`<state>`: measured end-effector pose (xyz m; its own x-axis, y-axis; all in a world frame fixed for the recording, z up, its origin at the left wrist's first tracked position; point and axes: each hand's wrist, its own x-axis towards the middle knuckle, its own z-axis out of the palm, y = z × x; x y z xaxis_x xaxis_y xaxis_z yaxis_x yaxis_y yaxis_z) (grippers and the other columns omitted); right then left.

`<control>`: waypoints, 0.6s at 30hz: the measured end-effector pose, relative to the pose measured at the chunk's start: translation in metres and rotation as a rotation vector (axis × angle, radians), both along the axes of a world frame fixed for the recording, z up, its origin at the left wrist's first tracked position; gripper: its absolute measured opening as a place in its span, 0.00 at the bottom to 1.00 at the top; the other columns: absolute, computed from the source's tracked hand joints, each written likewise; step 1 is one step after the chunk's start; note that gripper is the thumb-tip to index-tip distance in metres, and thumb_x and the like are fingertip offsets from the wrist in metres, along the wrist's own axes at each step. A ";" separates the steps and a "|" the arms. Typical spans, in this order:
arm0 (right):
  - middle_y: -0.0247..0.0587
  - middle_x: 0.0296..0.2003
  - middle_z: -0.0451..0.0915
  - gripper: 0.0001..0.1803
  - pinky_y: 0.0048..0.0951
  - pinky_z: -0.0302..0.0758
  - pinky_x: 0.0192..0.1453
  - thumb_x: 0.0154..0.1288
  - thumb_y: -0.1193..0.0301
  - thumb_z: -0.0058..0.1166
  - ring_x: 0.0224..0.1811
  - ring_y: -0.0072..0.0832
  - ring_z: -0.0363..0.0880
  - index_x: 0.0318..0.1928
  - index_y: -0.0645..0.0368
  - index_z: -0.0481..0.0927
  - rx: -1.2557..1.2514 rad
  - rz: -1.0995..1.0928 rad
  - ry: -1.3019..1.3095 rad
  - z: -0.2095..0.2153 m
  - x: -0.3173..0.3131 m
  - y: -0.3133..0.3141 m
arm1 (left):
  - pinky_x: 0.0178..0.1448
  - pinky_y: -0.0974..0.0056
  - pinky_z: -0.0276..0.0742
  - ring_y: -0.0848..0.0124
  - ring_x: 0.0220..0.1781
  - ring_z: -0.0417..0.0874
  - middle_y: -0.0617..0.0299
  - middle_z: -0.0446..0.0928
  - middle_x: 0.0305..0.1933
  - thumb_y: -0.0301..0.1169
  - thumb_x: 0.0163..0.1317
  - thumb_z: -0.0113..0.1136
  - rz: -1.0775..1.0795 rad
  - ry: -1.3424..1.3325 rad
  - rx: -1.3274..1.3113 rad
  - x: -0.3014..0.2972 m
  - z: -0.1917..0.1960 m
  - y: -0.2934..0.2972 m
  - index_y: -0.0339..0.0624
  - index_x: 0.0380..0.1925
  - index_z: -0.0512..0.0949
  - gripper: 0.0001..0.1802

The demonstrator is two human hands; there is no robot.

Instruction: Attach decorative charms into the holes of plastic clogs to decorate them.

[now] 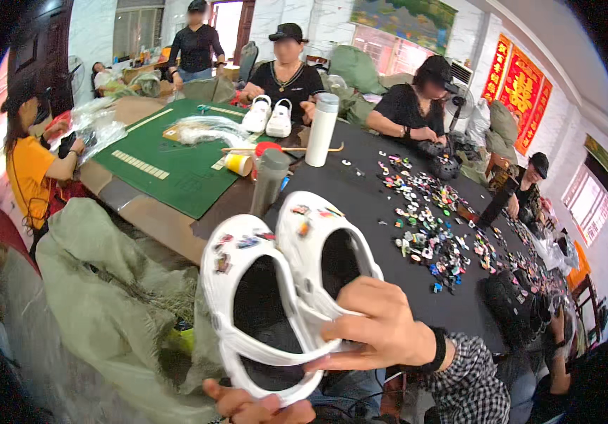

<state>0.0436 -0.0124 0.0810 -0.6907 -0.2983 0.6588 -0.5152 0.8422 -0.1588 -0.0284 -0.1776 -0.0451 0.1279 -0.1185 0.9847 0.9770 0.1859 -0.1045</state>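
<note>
Gripping the right-hand side of a pair of white clogs [221,286], your right hand [378,328] has its fingers bent around the strap and heel area of the nearer edge. Your left hand [260,408] is placed lower and to the left of it, with curled fingers close under the heel; the lower edge cuts it off, so whether it is closed on the shoe cannot be determined. The clogs extend up and to the left from your right hand, toes pointing away from you, openings upward, side by side and touching. Small coloured charms [304,227] are observed on both toes.

Your right wrist carries a black band [441,350], below a checked sleeve [470,385]. Beyond your right hand lies a black tabletop [360,205], with loose charms [434,244] scattered in a dense spread up and to the right of that hand. Farther ahead of both hands stand a white bottle [322,134] and a grey tumbler [271,182]. A green mat [166,169] lies well ahead of your left hand; nearer on that side, a green sack [96,247] is noted.
</note>
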 end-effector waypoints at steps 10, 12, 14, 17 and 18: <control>0.46 0.22 0.73 0.13 0.42 0.70 0.28 0.53 0.62 0.61 0.26 0.44 0.75 0.30 0.60 0.78 -0.075 0.211 -0.207 0.004 -0.208 -0.017 | 0.66 0.44 0.61 0.48 0.67 0.62 0.42 0.59 0.67 0.39 0.67 0.47 0.318 -0.479 0.000 -0.059 -0.023 -0.034 0.33 0.61 0.64 0.27; 0.49 0.22 0.75 0.15 0.44 0.70 0.28 0.55 0.61 0.60 0.25 0.46 0.75 0.27 0.62 0.77 -0.143 0.288 -0.149 -0.007 -0.258 -0.015 | 0.66 0.44 0.61 0.47 0.67 0.62 0.42 0.60 0.67 0.39 0.68 0.46 0.308 -0.554 -0.071 -0.063 -0.028 -0.036 0.33 0.60 0.65 0.26; 0.50 0.22 0.75 0.17 0.45 0.70 0.29 0.56 0.60 0.59 0.25 0.47 0.75 0.25 0.62 0.75 -0.013 0.196 -0.169 -0.005 -0.304 -0.006 | 0.66 0.45 0.61 0.46 0.67 0.62 0.42 0.60 0.67 0.40 0.68 0.46 0.290 -0.618 -0.137 -0.070 -0.031 -0.031 0.33 0.59 0.67 0.25; 0.48 0.21 0.74 0.17 0.41 0.70 0.30 0.58 0.59 0.59 0.26 0.45 0.76 0.30 0.63 0.77 0.089 0.136 0.050 -0.008 -0.378 0.000 | 0.66 0.45 0.61 0.45 0.65 0.64 0.43 0.62 0.65 0.39 0.69 0.44 0.099 -0.770 -0.184 -0.079 -0.036 -0.019 0.34 0.57 0.69 0.23; 0.48 0.23 0.75 0.17 0.42 0.71 0.31 0.58 0.58 0.59 0.28 0.46 0.76 0.30 0.61 0.78 0.127 0.121 0.124 -0.012 -0.400 0.004 | 0.65 0.46 0.63 0.45 0.64 0.66 0.43 0.63 0.65 0.38 0.69 0.44 0.050 -0.806 -0.182 -0.081 -0.037 -0.015 0.35 0.56 0.70 0.21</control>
